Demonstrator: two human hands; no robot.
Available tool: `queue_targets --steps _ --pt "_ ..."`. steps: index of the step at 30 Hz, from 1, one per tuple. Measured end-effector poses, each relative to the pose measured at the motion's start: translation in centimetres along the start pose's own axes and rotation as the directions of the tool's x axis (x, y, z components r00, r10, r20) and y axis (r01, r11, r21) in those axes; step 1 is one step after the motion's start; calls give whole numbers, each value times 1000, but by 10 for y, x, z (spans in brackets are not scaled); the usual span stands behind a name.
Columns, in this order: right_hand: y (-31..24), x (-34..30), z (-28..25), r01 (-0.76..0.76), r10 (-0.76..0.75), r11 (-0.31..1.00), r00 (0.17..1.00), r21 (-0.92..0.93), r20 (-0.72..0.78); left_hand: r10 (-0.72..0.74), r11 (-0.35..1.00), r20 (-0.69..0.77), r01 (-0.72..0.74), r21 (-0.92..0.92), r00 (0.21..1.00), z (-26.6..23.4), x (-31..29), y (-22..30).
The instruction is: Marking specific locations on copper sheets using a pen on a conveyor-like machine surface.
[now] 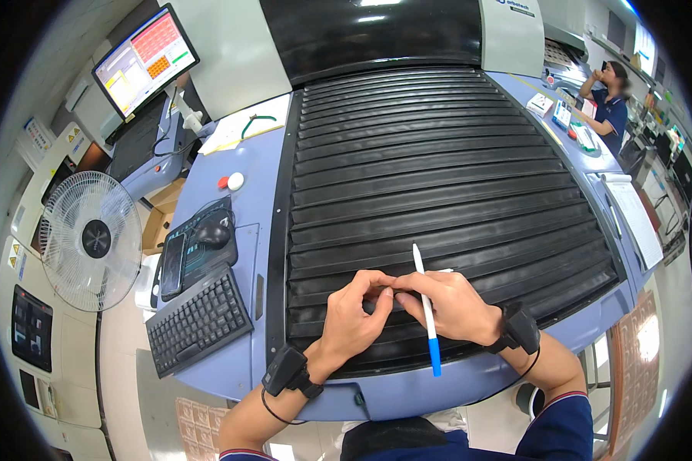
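Observation:
My right hand [455,307] is closed on a slim white pen [429,313] with a blue end. The pen slants across my fingers, blue end toward me and white tip pointing away. My left hand [354,313] is curled, its fingertips meeting those of my right hand; whatever may lie between them is hidden. Both hands are above the near part of a black pleated cover [430,184] on the machine bed. A black band with a box [291,369] sits on my left wrist, and a similar one [517,326] on the right.
On the left ledge are a keyboard [200,321], a mouse [212,233], a phone [174,263] and green-handled pliers [255,121]. A fan [92,240] and a monitor [146,61] stand beyond. At right lies a paper pad [635,219]; a person [612,107] is farther back.

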State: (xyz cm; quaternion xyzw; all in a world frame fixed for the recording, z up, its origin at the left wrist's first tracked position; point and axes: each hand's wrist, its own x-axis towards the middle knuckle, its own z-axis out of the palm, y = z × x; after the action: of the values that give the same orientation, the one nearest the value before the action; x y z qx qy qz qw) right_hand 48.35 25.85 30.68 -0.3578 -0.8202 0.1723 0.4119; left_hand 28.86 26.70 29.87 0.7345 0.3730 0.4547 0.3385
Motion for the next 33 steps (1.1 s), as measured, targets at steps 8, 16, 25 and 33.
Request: queue_targets --steps 8,16,25,33 --pt "-18 6 3 -50 50 999 999 -7 1 48 998 -42 -46 54 998 -6 -5 -4" --pt "-20 7 8 -137 137 990 991 -22 1 145 989 -95 -141 46 985 -4 -3 -8" --pt "-20 6 9 -161 163 984 986 -73 24 193 981 -146 -188 46 970 -3 -4 -10" --pt "-14 2 9 -150 153 983 988 -107 20 221 974 -164 -211 79 961 0 -6 -12"
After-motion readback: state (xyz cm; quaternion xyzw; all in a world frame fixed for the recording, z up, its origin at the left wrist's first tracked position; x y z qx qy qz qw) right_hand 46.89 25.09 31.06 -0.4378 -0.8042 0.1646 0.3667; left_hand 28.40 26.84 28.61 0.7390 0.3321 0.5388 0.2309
